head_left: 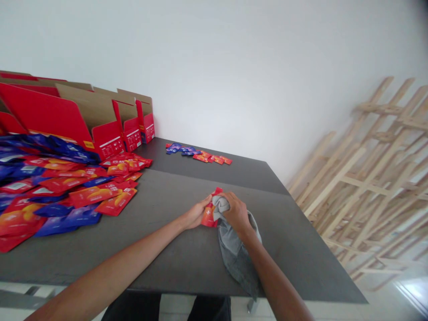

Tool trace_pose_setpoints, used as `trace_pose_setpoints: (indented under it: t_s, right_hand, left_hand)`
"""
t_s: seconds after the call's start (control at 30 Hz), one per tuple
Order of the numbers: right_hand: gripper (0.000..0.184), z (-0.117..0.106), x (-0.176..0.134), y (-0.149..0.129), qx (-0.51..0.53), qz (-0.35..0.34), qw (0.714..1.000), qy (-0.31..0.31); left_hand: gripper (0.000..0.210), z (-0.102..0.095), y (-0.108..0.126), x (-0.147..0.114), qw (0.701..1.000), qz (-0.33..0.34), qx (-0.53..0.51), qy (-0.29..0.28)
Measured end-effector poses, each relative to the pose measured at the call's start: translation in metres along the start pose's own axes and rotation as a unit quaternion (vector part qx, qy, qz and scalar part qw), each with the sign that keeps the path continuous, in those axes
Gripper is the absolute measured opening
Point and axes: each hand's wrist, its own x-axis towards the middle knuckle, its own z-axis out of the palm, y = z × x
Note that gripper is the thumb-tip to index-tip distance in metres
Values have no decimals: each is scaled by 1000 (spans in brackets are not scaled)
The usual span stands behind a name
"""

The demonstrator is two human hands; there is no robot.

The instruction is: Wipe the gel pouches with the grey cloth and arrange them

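Observation:
Near the middle of the dark table (pixel 174 200), my left hand (pixel 198 213) grips a red packet (pixel 209 216) by its left side. The packet is held tilted, its printed face toward me. My right hand (pixel 236 213) is closed on a grey cloth (pixel 234 249) and presses a bunched part of it against the packet's right side. The rest of the cloth hangs below my right wrist toward the table's front edge. Part of the packet is hidden behind the cloth and fingers.
A large heap of red and blue packets (pixel 90 194) covers the table's left side. Behind it stand several open red cardboard boxes (pixel 110 138). A small row of packets (pixel 200 156) lies near the wall. Wooden slatted frames (pixel 364 178) lean at the right.

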Motion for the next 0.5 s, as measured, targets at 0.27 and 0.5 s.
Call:
trace_pose_setpoints:
  t_s: [0.27,0.5]
  right_hand:
    - [38,4,-1,-5,46,-99,985,-136]
    - [42,2,0,-3,-6,-29,997,-68]
  left_hand:
    - [39,-2,5,1,1000,9,20,18]
    - [29,-2,1,4,996,71,28,43]
